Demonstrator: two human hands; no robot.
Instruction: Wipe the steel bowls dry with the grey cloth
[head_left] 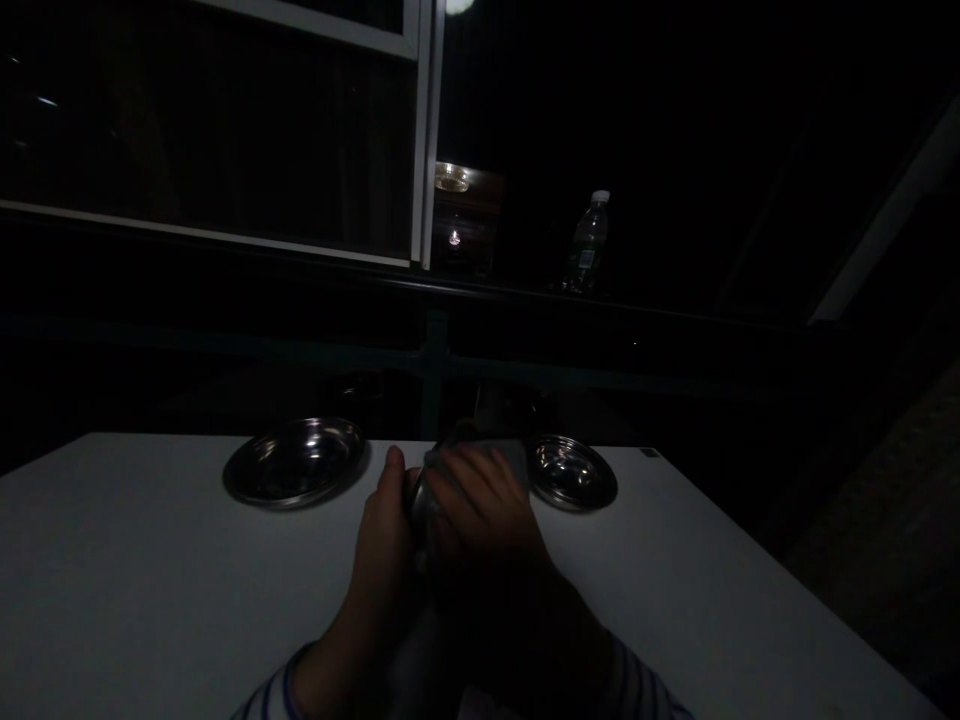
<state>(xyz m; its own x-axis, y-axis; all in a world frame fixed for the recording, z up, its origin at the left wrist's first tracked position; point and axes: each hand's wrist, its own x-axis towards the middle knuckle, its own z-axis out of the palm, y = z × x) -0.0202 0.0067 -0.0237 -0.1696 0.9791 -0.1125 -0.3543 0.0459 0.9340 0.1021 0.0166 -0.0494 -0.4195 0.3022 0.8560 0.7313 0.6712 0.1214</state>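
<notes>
The scene is very dark. Both my hands meet over the middle of a white table (135, 580). My left hand (379, 560) grips a shiny metal dish (417, 500) by its edge, thumb up. My right hand (480, 505) lies over the dish, its fingers pressing a grey cloth (510, 452) against it. Most of the dish is hidden under the hands. A larger steel plate (294, 462) rests on the table to the left, and a smaller steel plate (571, 472) to the right.
Beyond the table's far edge runs a dark railing (431, 370). A plastic water bottle (587, 245) stands on a ledge behind it. A white window frame (421, 130) and a small lit object (454, 238) show at the back.
</notes>
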